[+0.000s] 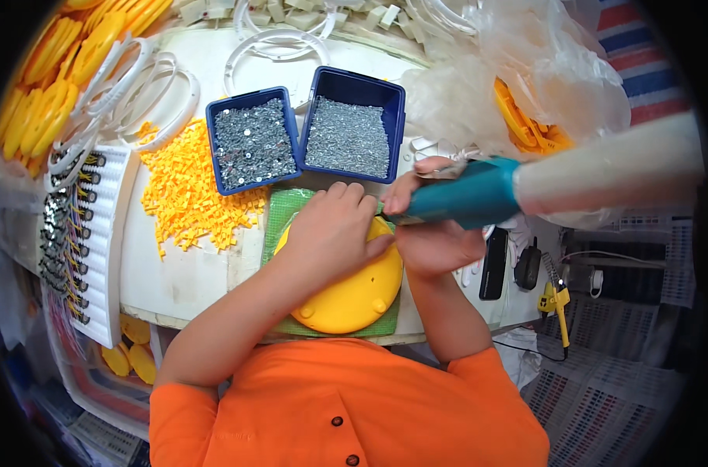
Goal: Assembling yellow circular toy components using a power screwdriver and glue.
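The left hand [332, 229] lies flat on the round yellow plastic disc [352, 292] on the desk [183, 272] while the right hand [436, 233] grips the teal power screwdriver [467, 198] at its edge, so the screwing looks part done.

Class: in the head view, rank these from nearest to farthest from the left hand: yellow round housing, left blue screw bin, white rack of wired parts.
1. Yellow round housing, under the left hand.
2. Left blue screw bin, just beyond it.
3. White rack of wired parts, far left.
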`<state>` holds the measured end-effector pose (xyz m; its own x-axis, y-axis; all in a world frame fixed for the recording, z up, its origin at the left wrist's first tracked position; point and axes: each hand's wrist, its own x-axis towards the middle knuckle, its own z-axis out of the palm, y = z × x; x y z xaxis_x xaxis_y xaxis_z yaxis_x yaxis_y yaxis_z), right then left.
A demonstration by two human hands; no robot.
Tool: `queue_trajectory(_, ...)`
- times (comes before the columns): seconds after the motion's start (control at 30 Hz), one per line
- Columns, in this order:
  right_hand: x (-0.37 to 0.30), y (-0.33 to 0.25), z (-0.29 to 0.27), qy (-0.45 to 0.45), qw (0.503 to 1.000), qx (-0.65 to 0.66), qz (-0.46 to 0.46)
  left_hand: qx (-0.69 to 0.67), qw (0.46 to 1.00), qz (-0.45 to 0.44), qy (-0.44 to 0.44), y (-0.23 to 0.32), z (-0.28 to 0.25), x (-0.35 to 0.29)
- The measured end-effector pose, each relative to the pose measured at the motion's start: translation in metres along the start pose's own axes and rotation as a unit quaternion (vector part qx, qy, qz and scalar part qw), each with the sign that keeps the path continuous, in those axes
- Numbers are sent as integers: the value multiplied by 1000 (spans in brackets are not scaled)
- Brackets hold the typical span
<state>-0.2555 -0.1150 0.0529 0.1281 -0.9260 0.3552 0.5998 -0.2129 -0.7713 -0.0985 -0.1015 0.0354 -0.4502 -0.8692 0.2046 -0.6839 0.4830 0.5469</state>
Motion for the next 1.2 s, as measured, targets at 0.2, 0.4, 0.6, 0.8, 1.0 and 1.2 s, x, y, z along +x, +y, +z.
queue_trajectory(0.2,-6,12,-1,25,996,77,28,21,1000,-2,-8,0,0,1)
queue_trajectory(0.4,-7,13,-2,35,997,57,41,26,1000,0,-6,3,-1,0)
queue_trajectory(0.6,-24,-44,10,26,997,-57,-38,36,999,5,-23,4,2,1)
queue_trajectory(0.8,-70,-51,-3,21,999,-34,-24,-16,962,251,-107,20,16,0)
queue_trajectory(1.0,-80,-30,-8,50,998,5,-44,14,966,231,-113,24,17,1)
queue_trajectory(1.2,-87,-26,-12,49,998,26,-27,11,966,223,-130,28,17,-1)
